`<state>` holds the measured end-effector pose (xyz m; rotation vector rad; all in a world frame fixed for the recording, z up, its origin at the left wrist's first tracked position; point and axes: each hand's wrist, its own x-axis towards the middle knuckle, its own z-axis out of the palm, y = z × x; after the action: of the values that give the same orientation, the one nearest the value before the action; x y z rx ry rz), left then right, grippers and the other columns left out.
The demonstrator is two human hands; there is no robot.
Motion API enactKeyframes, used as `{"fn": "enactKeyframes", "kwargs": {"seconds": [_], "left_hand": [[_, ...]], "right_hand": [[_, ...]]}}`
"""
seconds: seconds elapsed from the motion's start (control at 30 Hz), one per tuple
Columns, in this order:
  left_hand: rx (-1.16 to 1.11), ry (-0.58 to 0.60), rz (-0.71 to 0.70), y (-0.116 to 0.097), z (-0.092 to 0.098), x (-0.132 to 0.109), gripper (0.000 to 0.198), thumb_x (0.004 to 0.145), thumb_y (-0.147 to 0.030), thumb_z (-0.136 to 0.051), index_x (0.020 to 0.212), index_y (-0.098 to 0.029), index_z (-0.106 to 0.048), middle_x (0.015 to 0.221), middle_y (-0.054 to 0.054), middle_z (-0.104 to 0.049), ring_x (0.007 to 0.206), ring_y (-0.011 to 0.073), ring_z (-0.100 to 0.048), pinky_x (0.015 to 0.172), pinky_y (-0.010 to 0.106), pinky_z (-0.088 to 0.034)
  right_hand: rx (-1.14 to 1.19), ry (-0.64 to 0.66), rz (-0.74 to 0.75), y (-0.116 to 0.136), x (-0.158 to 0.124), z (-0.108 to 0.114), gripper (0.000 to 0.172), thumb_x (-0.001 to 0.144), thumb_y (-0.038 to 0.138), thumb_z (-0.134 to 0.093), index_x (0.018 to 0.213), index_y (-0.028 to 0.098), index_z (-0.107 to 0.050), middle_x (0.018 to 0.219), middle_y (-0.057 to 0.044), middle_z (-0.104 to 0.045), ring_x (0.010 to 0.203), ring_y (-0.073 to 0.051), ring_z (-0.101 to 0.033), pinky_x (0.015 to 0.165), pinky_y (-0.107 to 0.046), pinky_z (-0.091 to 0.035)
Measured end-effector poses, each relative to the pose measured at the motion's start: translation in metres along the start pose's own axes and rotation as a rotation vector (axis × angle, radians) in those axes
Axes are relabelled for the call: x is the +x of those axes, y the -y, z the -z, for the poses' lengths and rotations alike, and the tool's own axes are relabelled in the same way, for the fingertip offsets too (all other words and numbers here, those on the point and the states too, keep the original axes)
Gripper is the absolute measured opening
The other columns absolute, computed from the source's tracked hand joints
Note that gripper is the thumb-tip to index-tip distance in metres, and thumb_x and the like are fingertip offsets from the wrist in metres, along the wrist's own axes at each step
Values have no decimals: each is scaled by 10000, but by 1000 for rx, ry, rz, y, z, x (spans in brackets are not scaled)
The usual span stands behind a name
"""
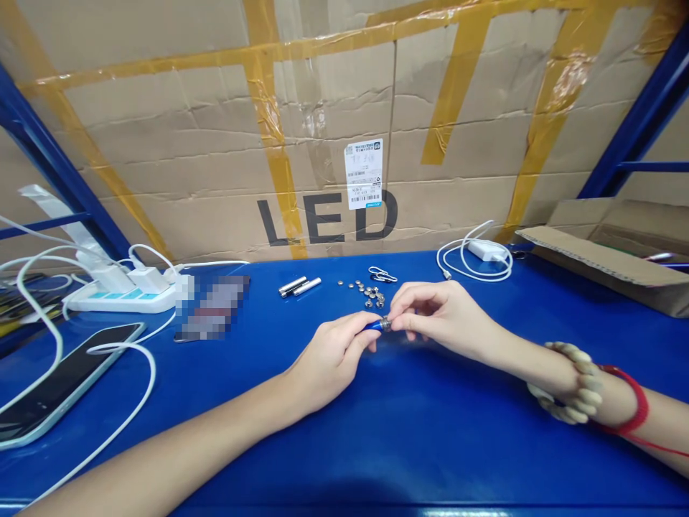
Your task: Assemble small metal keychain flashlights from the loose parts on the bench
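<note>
Between both hands lies a small blue tube (pixel 375 325) with a silvery metal end, most of it hidden in my fingers. My left hand (pixel 334 353) is closed around the blue part. With thumb and forefinger, my right hand (pixel 437 313) pinches at the metal end; its fingertips touch the tube. Just beyond them several small round metal pieces (pixel 371 292) are scattered on the blue tabletop (pixel 409 431). A metal clip-like loop (pixel 382 274) rests behind those pieces. To their left, silvery metal tubes (pixel 307 286) lie side by side.
On the left are a phone (pixel 64 380), a white power strip (pixel 129 293) with plugs and cables, and a pixelated flat item (pixel 214 310). A white charger with coiled cable (pixel 487 250) and an open cardboard box (pixel 608 269) stand right. A large taped carton (pixel 204 172) forms the back.
</note>
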<state>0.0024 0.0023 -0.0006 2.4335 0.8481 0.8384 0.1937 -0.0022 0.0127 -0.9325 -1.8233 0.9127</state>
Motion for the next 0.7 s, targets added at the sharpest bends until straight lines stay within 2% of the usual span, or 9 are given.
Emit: {"fn": "enactKeyframes", "kwargs": {"seconds": [0.2, 0.3, 0.4, 0.5, 0.6, 0.7], "left_hand": [[-17, 91, -57, 2, 0, -4, 234, 910, -208, -355, 956, -156, -578, 740, 16, -618, 677, 125, -576, 684, 207, -439], [-10, 98, -83, 1, -1, -7, 244, 905, -206, -356, 988, -148, -577, 796, 39, -637, 672, 127, -581, 680, 212, -458], [22, 134, -107, 0, -1, -8, 248, 902, -205, -360, 989, -158, -588, 885, 60, -653, 732, 144, -595, 732, 239, -469], [20, 152, -115, -1, -1, -7, 254, 901, -195, -362, 987, -164, -598, 932, 67, -661, 791, 155, -602, 786, 259, -468], [23, 144, -95, -2, -2, -7, 255, 905, -189, -361, 989, -170, -601, 948, 60, -665, 802, 152, -604, 802, 256, -467], [57, 123, -102, -1, -2, -8, 251, 905, -185, -368, 992, -170, -603, 932, 56, -667, 800, 153, -604, 793, 249, -468]], "right_hand": [[-20, 92, -202, 0, 1, 1, 164, 618, 284, -732, 621, 136, -661, 507, 15, -588, 423, -73, -519, 369, -149, -424], [-85, 141, -231, 0, -1, 3, 191, 617, 313, -731, 594, 134, -667, 482, 13, -588, 401, -78, -524, 385, -162, -434], [-179, 217, -170, -1, -3, 4, 233, 666, 374, -697, 611, 147, -681, 503, 7, -605, 420, -91, -558, 414, -169, -441], [-269, 284, -29, 0, -5, 4, 296, 756, 426, -612, 662, 156, -690, 541, -3, -621, 445, -96, -576, 443, -172, -444], [-371, 285, 134, 4, -6, 3, 352, 830, 427, -529, 667, 156, -682, 556, -11, -616, 451, -85, -561, 466, -168, -435], [-414, 262, 153, 8, -9, -1, 360, 839, 411, -525, 622, 158, -662, 516, 0, -593, 431, -78, -539, 454, -164, -417]]}}
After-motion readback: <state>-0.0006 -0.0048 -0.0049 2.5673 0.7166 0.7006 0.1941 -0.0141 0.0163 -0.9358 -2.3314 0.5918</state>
